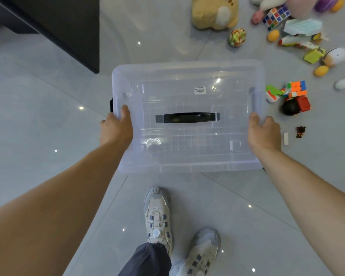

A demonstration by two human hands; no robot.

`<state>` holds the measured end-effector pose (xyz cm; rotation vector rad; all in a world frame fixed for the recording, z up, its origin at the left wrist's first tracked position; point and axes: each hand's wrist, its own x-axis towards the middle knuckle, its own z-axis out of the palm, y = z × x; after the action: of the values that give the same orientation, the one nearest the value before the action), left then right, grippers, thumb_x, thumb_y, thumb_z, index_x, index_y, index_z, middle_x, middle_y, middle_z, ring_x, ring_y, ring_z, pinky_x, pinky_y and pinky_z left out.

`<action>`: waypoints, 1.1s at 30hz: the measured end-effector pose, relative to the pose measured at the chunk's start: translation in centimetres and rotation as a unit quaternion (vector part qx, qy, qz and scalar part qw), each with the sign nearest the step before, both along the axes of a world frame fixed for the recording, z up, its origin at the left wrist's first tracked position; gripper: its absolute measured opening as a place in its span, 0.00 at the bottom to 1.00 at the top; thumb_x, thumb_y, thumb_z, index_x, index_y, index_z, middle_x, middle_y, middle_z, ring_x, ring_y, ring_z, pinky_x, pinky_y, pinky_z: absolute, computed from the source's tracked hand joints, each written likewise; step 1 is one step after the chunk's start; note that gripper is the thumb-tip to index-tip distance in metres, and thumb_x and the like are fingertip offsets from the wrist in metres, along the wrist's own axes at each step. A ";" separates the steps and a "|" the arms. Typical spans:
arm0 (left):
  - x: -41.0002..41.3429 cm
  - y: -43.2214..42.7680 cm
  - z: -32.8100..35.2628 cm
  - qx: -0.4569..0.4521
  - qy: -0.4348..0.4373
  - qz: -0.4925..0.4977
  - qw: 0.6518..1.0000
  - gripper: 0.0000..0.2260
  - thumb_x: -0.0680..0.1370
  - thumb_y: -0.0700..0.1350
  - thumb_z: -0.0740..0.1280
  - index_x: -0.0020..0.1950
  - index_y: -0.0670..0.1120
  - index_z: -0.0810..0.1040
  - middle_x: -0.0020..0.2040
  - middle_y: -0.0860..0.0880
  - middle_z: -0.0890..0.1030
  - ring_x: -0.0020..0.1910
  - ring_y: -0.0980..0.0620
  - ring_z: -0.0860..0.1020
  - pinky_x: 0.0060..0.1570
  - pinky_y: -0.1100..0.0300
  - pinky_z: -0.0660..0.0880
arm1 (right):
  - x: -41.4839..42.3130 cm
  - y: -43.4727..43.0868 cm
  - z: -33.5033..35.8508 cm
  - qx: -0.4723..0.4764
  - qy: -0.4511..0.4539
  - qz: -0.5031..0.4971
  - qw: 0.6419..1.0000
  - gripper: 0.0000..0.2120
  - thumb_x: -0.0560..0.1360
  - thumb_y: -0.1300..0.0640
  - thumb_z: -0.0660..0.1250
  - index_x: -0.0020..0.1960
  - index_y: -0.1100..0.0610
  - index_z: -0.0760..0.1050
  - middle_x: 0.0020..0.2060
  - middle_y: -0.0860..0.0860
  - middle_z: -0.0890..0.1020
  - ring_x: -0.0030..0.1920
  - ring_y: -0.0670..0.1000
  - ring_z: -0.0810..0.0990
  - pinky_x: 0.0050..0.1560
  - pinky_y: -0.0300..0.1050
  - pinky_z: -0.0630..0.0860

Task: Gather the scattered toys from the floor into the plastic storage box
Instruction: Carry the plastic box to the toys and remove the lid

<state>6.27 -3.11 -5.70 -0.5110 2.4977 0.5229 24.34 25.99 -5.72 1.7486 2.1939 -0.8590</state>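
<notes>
A clear plastic storage box (pixel 187 152) with its lid on and a black handle (pixel 187 117) on top is held above the grey tile floor. My left hand (pixel 116 128) grips its left side and my right hand (pixel 264 132) grips its right side. Toys lie scattered on the floor at the upper right: a tan plush (pixel 214 11), a colourful puzzle cube (pixel 296 89), a white-framed puzzle cube (pixel 276 16), yellow plastic eggs (pixel 273 35), a red block (pixel 303 103) and a small dark figure (pixel 300 131).
A dark cabinet (pixel 54 22) stands at the upper left. My two feet in light sneakers (pixel 159 218) stand just below the box. A white eraser-like piece (pixel 286 138) and a white egg (pixel 342 84) lie on the floor to the right.
</notes>
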 end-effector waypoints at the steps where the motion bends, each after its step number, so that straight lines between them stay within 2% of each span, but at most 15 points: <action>1: -0.1 -0.2 -0.1 0.007 -0.004 0.000 1.000 0.32 0.76 0.67 0.49 0.66 0.46 0.74 0.59 0.42 0.77 0.50 0.40 0.76 0.53 0.48 0.73 | 0.1 0.1 -0.1 0.004 0.006 0.006 1.000 0.29 0.81 0.39 0.52 0.64 0.63 0.70 0.62 0.62 0.75 0.60 0.63 0.75 0.54 0.53 0.70; 6: 0.2 0.1 0.5 0.014 -0.020 -0.003 1.000 0.29 0.79 0.64 0.50 0.63 0.43 0.75 0.54 0.44 0.79 0.53 0.39 0.77 0.57 0.46 0.75 | 0.1 0.2 1.0 0.061 0.032 0.011 0.998 0.24 0.82 0.43 0.53 0.60 0.64 0.71 0.58 0.61 0.76 0.58 0.63 0.76 0.48 0.48 0.66; 11: 1.7 0.8 1.7 0.029 -0.027 -0.024 0.999 0.26 0.82 0.61 0.50 0.64 0.43 0.73 0.51 0.46 0.76 0.47 0.45 0.73 0.48 0.52 0.70 | 0.5 0.7 4.1 0.102 0.048 0.017 0.993 0.21 0.83 0.45 0.53 0.59 0.63 0.70 0.57 0.62 0.77 0.57 0.64 0.75 0.45 0.49 0.64; 15: 1.8 1.9 2.8 0.124 -0.035 0.010 0.992 0.22 0.81 0.61 0.52 0.65 0.47 0.70 0.55 0.46 0.77 0.50 0.44 0.77 0.50 0.49 0.75 | 0.7 0.9 7.0 0.097 0.070 -0.009 0.993 0.21 0.83 0.46 0.53 0.63 0.62 0.69 0.56 0.61 0.78 0.56 0.64 0.76 0.46 0.49 0.64; 18: 0.7 2.2 3.0 0.219 -0.024 0.020 0.975 0.22 0.81 0.59 0.56 0.73 0.53 0.63 0.61 0.48 0.76 0.54 0.44 0.77 0.56 0.47 0.76 | 0.7 0.5 7.9 0.088 0.089 -0.034 0.992 0.21 0.83 0.46 0.55 0.64 0.62 0.70 0.56 0.61 0.79 0.57 0.63 0.76 0.46 0.48 0.64; 20: -0.4 2.2 3.1 0.259 0.003 -0.010 0.966 0.23 0.80 0.59 0.57 0.75 0.58 0.61 0.67 0.50 0.73 0.62 0.45 0.75 0.61 0.46 0.74 | 0.4 0.0 8.6 0.097 0.103 -0.046 0.989 0.20 0.82 0.46 0.56 0.63 0.62 0.71 0.55 0.60 0.79 0.56 0.62 0.76 0.45 0.46 0.63; 22: -1.1 2.2 3.1 0.242 0.045 -0.046 0.968 0.26 0.78 0.62 0.56 0.76 0.61 0.59 0.75 0.52 0.66 0.73 0.44 0.67 0.70 0.41 0.66 | -0.2 -1.0 9.0 0.091 0.135 -0.072 0.984 0.19 0.82 0.46 0.58 0.59 0.62 0.72 0.51 0.58 0.79 0.50 0.59 0.76 0.44 0.44 0.63; 24: -1.3 2.2 3.2 0.193 0.078 -0.029 0.978 0.28 0.76 0.63 0.53 0.77 0.59 0.57 0.79 0.52 0.60 0.77 0.46 0.61 0.72 0.38 0.61 | -1.0 -3.0 9.3 0.064 0.186 -0.090 0.976 0.17 0.79 0.42 0.59 0.54 0.56 0.72 0.47 0.54 0.80 0.45 0.57 0.78 0.45 0.46 0.72; 26: -1.1 2.0 3.7 0.154 0.087 0.025 0.984 0.29 0.76 0.60 0.53 0.77 0.54 0.59 0.78 0.50 0.61 0.76 0.45 0.62 0.72 0.39 0.62 | -2.4 -5.7 10.1 0.018 0.233 -0.104 0.967 0.13 0.76 0.39 0.61 0.45 0.48 0.68 0.42 0.54 0.80 0.39 0.60 0.82 0.42 0.57 0.80; 27: -0.9 1.8 3.9 0.144 0.083 0.044 0.985 0.29 0.77 0.58 0.54 0.77 0.51 0.59 0.78 0.49 0.62 0.76 0.45 0.62 0.72 0.40 0.62 | -3.2 -7.1 10.8 -0.004 0.258 -0.104 0.960 0.13 0.77 0.40 0.63 0.42 0.47 0.65 0.40 0.53 0.79 0.36 0.59 0.83 0.38 0.56 0.81; 30: -0.7 1.4 4.8 0.175 0.032 0.124 0.976 0.29 0.78 0.55 0.56 0.78 0.49 0.58 0.75 0.47 0.65 0.72 0.43 0.67 0.70 0.43 0.65 | -6.3 -11.2 12.9 -0.071 0.324 -0.075 0.940 0.13 0.80 0.52 0.65 0.42 0.50 0.62 0.35 0.50 0.75 0.28 0.49 0.80 0.30 0.43 0.76; 32: -0.9 1.4 5.4 0.205 0.009 0.198 0.958 0.26 0.80 0.54 0.57 0.77 0.49 0.58 0.66 0.48 0.73 0.62 0.43 0.72 0.62 0.49 0.69 | -9.0 -13.2 13.4 -0.097 0.332 -0.063 0.936 0.11 0.81 0.52 0.64 0.45 0.53 0.63 0.37 0.49 0.74 0.32 0.46 0.77 0.33 0.40 0.73; 33: -1.3 1.4 5.7 0.216 0.001 0.231 0.949 0.25 0.80 0.53 0.56 0.76 0.49 0.60 0.62 0.49 0.75 0.57 0.43 0.73 0.58 0.51 0.70 | -10.4 -13.9 13.2 -0.118 0.333 -0.070 0.933 0.10 0.81 0.50 0.62 0.46 0.52 0.63 0.40 0.51 0.76 0.35 0.48 0.78 0.36 0.40 0.75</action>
<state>4.95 -1.73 0.00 -0.9137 2.1606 1.2136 13.98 12.13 7.49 1.6681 2.1929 -1.8973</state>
